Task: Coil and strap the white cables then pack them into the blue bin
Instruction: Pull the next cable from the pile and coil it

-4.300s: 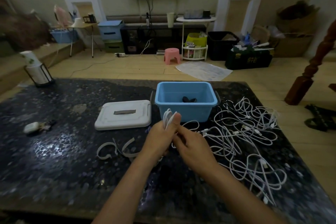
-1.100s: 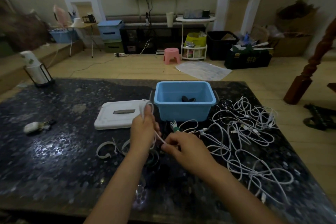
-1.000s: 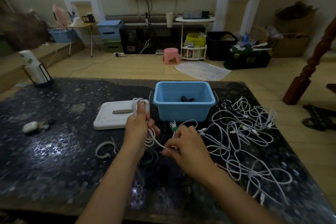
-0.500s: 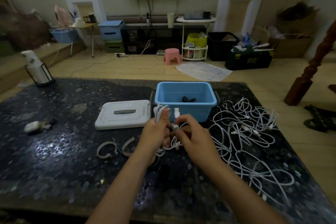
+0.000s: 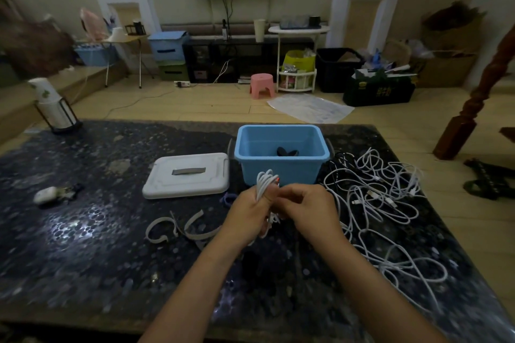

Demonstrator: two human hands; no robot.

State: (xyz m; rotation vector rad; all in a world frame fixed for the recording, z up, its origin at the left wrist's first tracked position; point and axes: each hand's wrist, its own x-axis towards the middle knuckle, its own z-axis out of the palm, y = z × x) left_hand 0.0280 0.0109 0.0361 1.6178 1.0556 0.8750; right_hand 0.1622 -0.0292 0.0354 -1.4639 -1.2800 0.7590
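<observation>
My left hand (image 5: 249,213) grips a coiled white cable (image 5: 265,181) whose loops stick up above my fingers, just in front of the blue bin (image 5: 280,159). My right hand (image 5: 308,210) is curled against the coil and pinches it at its middle. A dark item lies inside the bin. A tangle of loose white cables (image 5: 381,203) spreads over the table to the right. Two white straps (image 5: 178,228) lie to the left of my left hand.
The bin's white lid (image 5: 187,175) lies left of the bin on the dark speckled table (image 5: 83,231). A small white object with keys (image 5: 47,194) sits at the left. A paper cup holder (image 5: 55,108) stands at the far left corner.
I wound the cable's loose tail onto the coil in my left hand. Both hands have come together in front of the bin with the finished coil.
</observation>
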